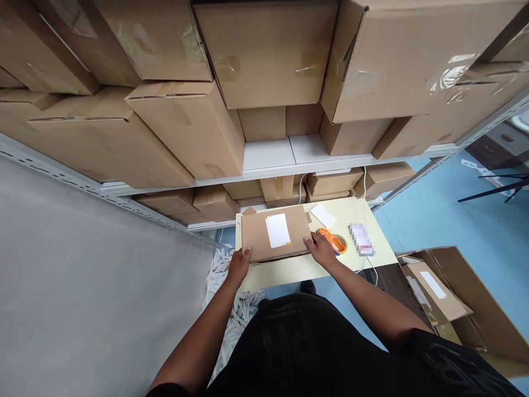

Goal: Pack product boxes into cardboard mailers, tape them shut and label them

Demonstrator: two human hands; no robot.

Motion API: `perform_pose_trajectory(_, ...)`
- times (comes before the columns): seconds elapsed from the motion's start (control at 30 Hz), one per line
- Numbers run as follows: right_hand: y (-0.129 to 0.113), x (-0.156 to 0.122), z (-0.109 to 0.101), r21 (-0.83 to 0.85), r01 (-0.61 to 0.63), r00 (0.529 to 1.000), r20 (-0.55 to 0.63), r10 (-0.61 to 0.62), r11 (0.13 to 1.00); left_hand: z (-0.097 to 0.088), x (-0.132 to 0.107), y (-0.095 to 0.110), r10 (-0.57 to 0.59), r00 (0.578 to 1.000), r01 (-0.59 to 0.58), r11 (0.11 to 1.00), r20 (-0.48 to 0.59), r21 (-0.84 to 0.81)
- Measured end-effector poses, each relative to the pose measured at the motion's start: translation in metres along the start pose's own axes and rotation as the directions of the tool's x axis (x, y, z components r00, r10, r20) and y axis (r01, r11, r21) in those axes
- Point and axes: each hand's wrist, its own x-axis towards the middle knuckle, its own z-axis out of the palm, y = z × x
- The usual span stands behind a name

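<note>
A flat brown cardboard box with a white label on its top lies at the left of a pale yellow table. My left hand grips its near left corner, thumb on top and fingers out of sight beneath. At the right edge, my right hand holds it the same way, thumb on the upper face. Just beyond that hand lies an orange tape dispenser with a roll of tape. A white card or pad rests behind the dispenser.
Shelves of brown cartons rise behind the table. A blurred phone-like object and white cables lie at the table's right. A large open carton holding a labelled box stands on the right. White paper strips cover the floor at left.
</note>
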Motion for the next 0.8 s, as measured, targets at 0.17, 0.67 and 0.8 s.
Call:
perform_pose_trajectory(0.17, 0.042, -0.015, -0.022, -0.136, -0.066, 0.994, -0.098, 0.053, 0.989, -0.001, -0.001, 0.012, -0.114, 0.992, 0.11, 0.992, 0.054, 0.067)
perform_pose_trajectory(0.67, 0.109, -0.024, -0.034, -0.084, -0.298, 0.955, -0.028, 0.297, 0.951, -0.02, -0.076, 0.092, 0.465, 0.884, -0.441, 0.809, 0.036, 0.389)
perform_pose_trajectory(0.8, 0.082, -0.06, -0.053, 0.388, -0.24, 0.955, -0.069, 0.288, 0.89, 0.006, -0.064, 0.138, 0.485, 0.802, -0.586, 0.752, 0.348, 0.303)
